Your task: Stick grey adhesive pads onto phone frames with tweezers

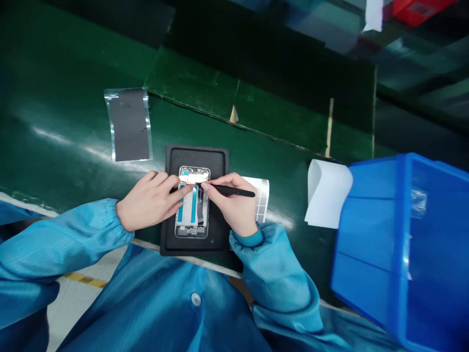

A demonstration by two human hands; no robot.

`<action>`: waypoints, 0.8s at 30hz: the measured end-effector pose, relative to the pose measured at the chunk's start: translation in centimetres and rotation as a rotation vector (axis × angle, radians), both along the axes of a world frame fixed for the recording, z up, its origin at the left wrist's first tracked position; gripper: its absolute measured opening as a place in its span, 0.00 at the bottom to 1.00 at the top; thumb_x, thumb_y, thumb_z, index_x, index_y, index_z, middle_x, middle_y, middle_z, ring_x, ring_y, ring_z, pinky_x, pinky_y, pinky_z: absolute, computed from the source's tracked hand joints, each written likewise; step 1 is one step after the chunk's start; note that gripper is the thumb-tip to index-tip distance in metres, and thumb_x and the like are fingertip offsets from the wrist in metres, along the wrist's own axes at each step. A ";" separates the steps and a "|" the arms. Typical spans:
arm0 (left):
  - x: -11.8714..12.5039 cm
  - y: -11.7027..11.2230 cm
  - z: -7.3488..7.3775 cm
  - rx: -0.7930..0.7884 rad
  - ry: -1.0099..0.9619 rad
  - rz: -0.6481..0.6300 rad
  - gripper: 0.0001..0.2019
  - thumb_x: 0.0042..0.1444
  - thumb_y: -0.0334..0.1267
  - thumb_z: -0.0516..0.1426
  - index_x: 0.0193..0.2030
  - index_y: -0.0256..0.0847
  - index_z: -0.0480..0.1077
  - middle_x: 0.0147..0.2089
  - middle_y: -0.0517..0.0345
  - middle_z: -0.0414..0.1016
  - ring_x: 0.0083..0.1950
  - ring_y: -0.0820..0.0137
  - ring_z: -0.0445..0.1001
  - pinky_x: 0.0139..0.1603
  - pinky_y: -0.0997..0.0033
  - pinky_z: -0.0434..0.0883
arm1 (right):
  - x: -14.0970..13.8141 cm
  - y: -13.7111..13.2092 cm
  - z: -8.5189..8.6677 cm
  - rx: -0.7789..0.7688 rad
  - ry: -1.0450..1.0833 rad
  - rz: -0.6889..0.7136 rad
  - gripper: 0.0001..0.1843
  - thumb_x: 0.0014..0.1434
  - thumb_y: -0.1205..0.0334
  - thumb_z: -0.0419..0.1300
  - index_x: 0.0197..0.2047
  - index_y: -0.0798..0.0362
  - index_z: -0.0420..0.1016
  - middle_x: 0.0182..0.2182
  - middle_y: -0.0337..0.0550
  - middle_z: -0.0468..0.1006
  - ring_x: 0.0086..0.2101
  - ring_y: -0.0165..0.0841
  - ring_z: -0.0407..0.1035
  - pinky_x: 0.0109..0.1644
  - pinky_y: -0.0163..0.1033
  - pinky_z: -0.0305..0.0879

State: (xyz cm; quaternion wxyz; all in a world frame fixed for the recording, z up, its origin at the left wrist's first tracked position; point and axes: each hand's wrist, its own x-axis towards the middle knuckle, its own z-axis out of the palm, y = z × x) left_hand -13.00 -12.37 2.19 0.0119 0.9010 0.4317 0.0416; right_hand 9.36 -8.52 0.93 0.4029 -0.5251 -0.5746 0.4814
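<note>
An opened phone (188,203) lies in a black tray (220,244), its circuit board showing at the top and blue strips along the middle. My left hand (150,200) rests over its left side. The index finger is stretched onto the phone just below the board, the thumb is lower down, and the other fingers are bent. My right hand (236,205) pinches black tweezers (234,190) from the right. Their tip reaches the lower edge of the board, close to my left index fingertip; whether it grips anything is too small to tell.
A dark sheet with clear edges (130,124) lies at left on the green table (73,117). White gridded paper (263,198) sits partly behind my right hand. Further right are a bent white sheet (326,193) and a large blue bin (370,234). A raised green board (278,127) runs behind.
</note>
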 end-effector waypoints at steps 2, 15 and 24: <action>0.2 -0.1 0.2 -0.016 0.000 0.004 0.20 0.67 0.42 0.55 0.64 0.44 0.66 0.44 0.49 0.69 0.42 0.59 0.65 0.40 0.59 0.61 | 0.0 0.0 0.0 0.005 -0.012 -0.003 0.14 0.53 0.52 0.74 0.32 0.52 0.77 0.32 0.43 0.82 0.33 0.39 0.78 0.38 0.41 0.76; -14.0 12.5 1.1 0.124 -0.318 0.722 0.28 0.56 0.50 0.63 0.61 0.41 0.68 0.64 0.45 0.67 0.64 0.46 0.62 0.61 0.47 0.61 | 0.1 0.3 -0.2 -0.005 0.018 0.014 0.19 0.52 0.46 0.74 0.33 0.52 0.76 0.34 0.47 0.82 0.36 0.43 0.78 0.42 0.46 0.76; -13.7 17.2 2.4 -0.297 -0.388 0.631 0.17 0.53 0.53 0.63 0.40 0.42 0.79 0.36 0.56 0.79 0.39 0.62 0.75 0.43 0.64 0.68 | 0.2 0.4 -0.2 0.004 0.031 0.042 0.16 0.53 0.50 0.73 0.33 0.52 0.76 0.33 0.47 0.82 0.35 0.42 0.78 0.39 0.45 0.77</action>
